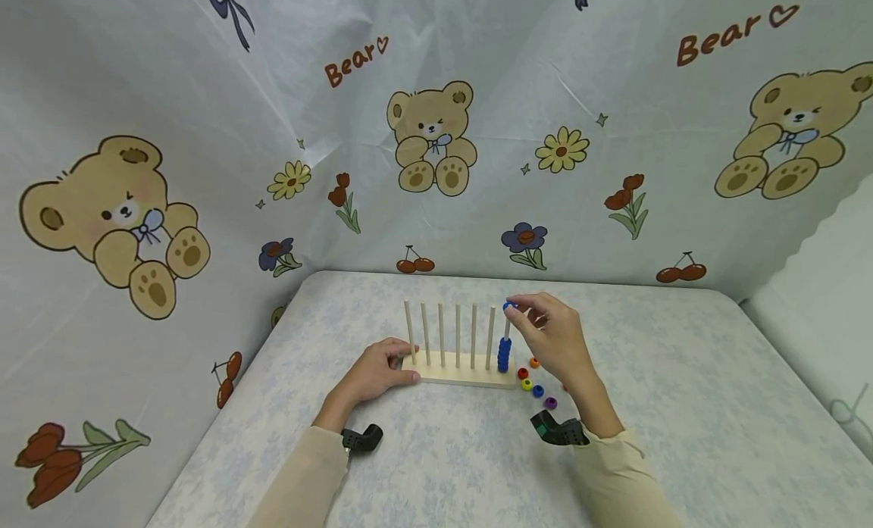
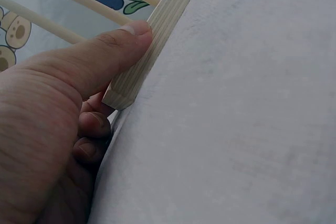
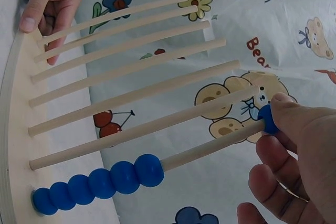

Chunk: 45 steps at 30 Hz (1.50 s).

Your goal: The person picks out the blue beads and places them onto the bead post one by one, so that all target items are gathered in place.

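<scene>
A wooden rack (image 1: 453, 371) with several upright pegs stands on the table. My left hand (image 1: 377, 370) grips the left end of its base, thumb along the front edge, as the left wrist view shows too. My right hand (image 1: 551, 332) pinches a blue bead (image 3: 268, 118) between thumb and fingers at the top of the rightmost peg (image 3: 212, 146). In the right wrist view the peg's tip is hidden at the bead. Several blue beads (image 3: 102, 183) are stacked at the bottom of that same peg. The other pegs carry nothing.
Loose beads lie right of the base, among them a red bead (image 1: 523, 373), a yellow bead (image 1: 527, 385), a blue bead (image 1: 538, 391), a purple bead (image 1: 550, 403) and an orange bead (image 1: 535, 362). A bear-print sheet (image 1: 491, 232) hangs behind the table (image 1: 450, 467).
</scene>
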### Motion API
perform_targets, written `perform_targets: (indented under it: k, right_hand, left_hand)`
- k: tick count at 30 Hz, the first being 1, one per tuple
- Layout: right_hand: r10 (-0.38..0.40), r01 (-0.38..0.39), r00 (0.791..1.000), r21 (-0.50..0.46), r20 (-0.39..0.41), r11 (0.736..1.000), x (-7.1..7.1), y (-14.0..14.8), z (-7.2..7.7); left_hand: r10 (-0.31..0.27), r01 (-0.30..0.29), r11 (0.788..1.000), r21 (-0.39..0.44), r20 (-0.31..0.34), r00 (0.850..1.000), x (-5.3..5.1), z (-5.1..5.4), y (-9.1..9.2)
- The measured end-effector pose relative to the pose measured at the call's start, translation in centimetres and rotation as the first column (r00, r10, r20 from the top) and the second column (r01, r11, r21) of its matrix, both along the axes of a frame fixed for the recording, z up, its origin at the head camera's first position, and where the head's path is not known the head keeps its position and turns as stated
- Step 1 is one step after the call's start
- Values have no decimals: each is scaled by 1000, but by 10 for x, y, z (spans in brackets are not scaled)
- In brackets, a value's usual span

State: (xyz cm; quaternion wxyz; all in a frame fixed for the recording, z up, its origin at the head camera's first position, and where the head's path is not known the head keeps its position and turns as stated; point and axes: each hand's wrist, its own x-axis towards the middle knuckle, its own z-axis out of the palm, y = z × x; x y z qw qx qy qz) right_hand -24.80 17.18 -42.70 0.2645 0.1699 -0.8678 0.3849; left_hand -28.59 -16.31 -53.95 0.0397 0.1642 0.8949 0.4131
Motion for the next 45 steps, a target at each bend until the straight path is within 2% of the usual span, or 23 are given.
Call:
perform_targets:
  k: [19,33,45]
  right_hand:
    - [23,-23,1000,4,-21,1000,-1,4,-1]
    - [-7,7,999,-5,-40,1000,-1,16,3]
    - [34,-35,999,-3,-40,999,4,24,7]
  left_hand:
    - [2,-2,1000,6,1,1000,1,-1,0]
    - [-14,14,1000,3,-10,1000,-1,-1,0]
    - [-8,8,999,33,4,1000,1,1,0]
